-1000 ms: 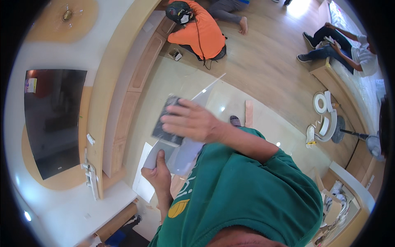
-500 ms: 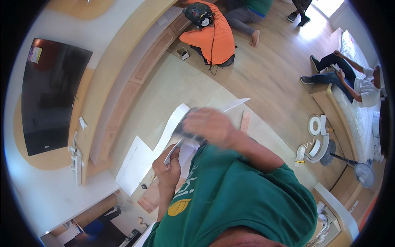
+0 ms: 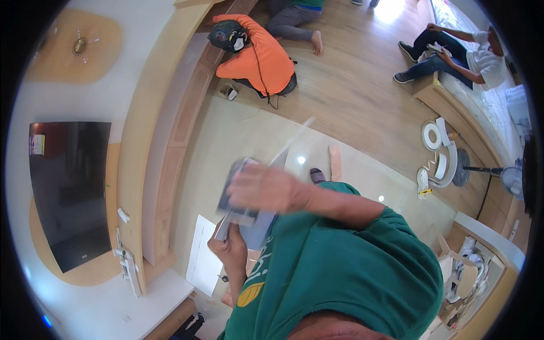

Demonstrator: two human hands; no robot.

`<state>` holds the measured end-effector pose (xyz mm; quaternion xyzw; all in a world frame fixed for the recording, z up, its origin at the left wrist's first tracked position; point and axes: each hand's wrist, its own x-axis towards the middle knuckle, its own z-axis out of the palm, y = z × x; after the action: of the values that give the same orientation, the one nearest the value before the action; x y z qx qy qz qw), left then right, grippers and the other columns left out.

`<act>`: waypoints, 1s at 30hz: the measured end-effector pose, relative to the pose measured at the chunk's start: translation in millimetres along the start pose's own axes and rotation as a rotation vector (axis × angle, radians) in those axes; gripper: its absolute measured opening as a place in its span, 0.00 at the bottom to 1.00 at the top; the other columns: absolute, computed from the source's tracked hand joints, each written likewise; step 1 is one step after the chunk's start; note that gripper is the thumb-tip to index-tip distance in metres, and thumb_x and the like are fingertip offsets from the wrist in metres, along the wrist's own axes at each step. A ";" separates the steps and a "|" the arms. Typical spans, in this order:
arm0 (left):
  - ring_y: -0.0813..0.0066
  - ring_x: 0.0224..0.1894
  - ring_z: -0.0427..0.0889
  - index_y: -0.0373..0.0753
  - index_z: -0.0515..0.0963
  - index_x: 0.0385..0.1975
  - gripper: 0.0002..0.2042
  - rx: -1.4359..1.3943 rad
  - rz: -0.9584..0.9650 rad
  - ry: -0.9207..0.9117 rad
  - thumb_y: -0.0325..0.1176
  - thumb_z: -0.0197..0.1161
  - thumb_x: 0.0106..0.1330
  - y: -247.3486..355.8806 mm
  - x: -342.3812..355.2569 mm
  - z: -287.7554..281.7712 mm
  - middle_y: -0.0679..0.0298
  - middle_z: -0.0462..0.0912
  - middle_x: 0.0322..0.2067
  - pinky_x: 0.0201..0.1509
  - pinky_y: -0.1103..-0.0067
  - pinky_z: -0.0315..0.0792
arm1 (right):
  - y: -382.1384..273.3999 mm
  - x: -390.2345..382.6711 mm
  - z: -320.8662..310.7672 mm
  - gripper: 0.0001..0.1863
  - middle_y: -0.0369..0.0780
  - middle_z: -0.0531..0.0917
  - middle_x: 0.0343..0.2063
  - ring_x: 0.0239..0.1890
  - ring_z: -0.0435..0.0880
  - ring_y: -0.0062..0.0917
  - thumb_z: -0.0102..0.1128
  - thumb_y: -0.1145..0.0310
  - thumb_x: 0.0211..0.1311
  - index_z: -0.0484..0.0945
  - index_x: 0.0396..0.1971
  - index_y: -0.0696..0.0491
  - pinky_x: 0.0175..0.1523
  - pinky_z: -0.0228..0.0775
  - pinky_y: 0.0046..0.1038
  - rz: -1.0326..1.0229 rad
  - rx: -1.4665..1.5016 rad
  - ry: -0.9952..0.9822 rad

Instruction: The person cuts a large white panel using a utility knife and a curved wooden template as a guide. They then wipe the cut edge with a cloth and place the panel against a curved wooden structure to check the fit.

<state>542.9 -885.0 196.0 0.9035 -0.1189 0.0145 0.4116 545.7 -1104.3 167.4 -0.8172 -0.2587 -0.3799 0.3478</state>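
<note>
My right hand (image 3: 263, 187), smeared by motion, is closed over a dark grey flat block (image 3: 235, 173) in front of my chest. The block's exact kind is too blurred to tell. Just below it, my left hand (image 3: 229, 249) grips the edge of a thin white strip (image 3: 223, 228) between thumb and fingers. The block's lower end lies close to or against this strip. Part of a pale thin sheet (image 3: 262, 231) shows between my hands and my green shirt. A narrow light edge sticks out beyond my right hand, blurred.
A white sheet (image 3: 203, 258) lies on the floor by my left hand. A wooden strip (image 3: 335, 163) lies ahead. People crouch by the cabinets (image 3: 184, 107) and one sits on the bed (image 3: 473, 113). At right are a white roll (image 3: 430, 136), a fan (image 3: 513, 181) and a cluttered drawer (image 3: 467, 277).
The view has turned and shifted. My right hand has swept left and down with the dark block, nearer my left hand. The long white curved strip no longer shows beyond the block.
</note>
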 end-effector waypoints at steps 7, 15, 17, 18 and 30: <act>0.79 0.27 0.78 0.26 0.82 0.32 0.09 0.027 -0.008 0.105 0.29 0.64 0.66 20.6 2.6 -9.1 0.60 0.84 0.25 0.31 0.82 0.72 | 143.9 -267.8 -65.2 0.18 0.45 0.82 0.48 0.50 0.81 0.39 0.50 0.77 0.59 0.79 0.48 0.52 0.55 0.69 0.44 0.938 -0.621 -0.136; 0.79 0.28 0.79 0.25 0.82 0.32 0.09 -0.024 -0.058 0.183 0.29 0.66 0.65 18.2 16.9 -16.0 0.61 0.84 0.26 0.31 0.80 0.72 | 69.8 -430.5 -32.8 0.18 0.51 0.80 0.49 0.52 0.79 0.45 0.57 0.67 0.55 0.79 0.47 0.53 0.56 0.72 0.40 1.809 -0.302 -0.727; 0.79 0.28 0.79 0.25 0.82 0.32 0.09 -0.020 -0.060 0.160 0.29 0.66 0.65 22.9 15.1 -10.9 0.61 0.84 0.26 0.31 0.80 0.73 | 50.4 -426.8 -16.2 0.21 0.51 0.81 0.46 0.50 0.80 0.44 0.66 0.55 0.53 0.80 0.44 0.53 0.53 0.73 0.41 1.786 -0.327 -0.606; 0.79 0.28 0.79 0.25 0.82 0.32 0.09 -0.001 -0.049 0.133 0.28 0.66 0.65 28.5 13.7 -9.4 0.60 0.85 0.26 0.32 0.80 0.73 | 57.8 -417.1 -13.4 0.19 0.52 0.82 0.41 0.45 0.81 0.46 0.64 0.55 0.57 0.81 0.40 0.56 0.49 0.72 0.43 1.745 -0.276 -0.480; 0.63 0.27 0.85 0.33 0.82 0.37 0.10 0.058 0.324 -0.344 0.19 0.64 0.55 24.9 8.8 26.2 0.52 0.84 0.26 0.31 0.78 0.75 | -31.5 -9.2 -63.1 0.29 0.43 0.81 0.47 0.46 0.81 0.36 0.66 0.56 0.55 0.74 0.55 0.55 0.55 0.71 0.35 0.310 0.342 -0.202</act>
<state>543.9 -922.0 198.2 0.8732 -0.3301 -0.0705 0.3515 491.0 -1134.4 201.4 -0.8103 -0.2245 -0.1891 0.5072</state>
